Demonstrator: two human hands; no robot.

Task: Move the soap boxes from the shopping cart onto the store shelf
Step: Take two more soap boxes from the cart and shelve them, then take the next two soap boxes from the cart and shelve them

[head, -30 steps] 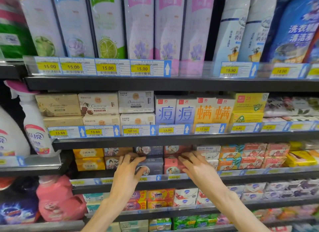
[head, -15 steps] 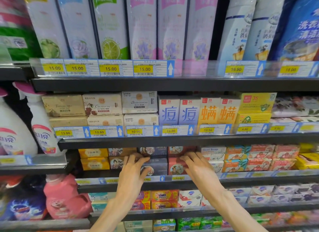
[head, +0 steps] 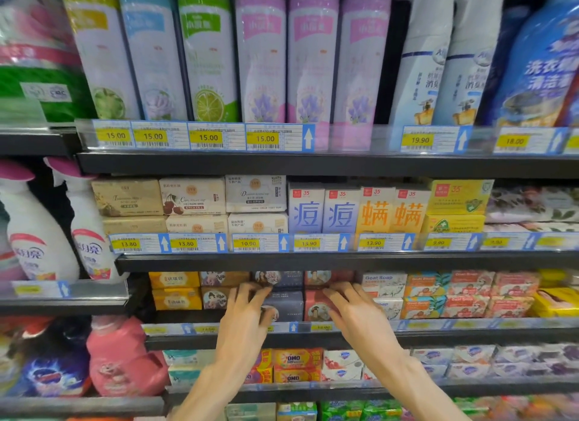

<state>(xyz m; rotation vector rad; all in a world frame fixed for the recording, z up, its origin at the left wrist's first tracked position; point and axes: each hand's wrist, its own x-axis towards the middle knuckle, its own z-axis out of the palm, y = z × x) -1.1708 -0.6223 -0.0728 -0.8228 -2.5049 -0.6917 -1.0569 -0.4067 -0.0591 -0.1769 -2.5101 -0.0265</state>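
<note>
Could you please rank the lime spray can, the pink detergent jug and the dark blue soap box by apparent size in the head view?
1. lime spray can
2. pink detergent jug
3. dark blue soap box, touched by the left hand
Differing distances from the camera leave true sizes unsure.

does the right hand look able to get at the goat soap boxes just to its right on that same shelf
Probably yes. The right hand rests on the red soap box, and the Goat Soap boxes stand right beside it on the same shelf, fronts exposed, with nothing in between.
</note>
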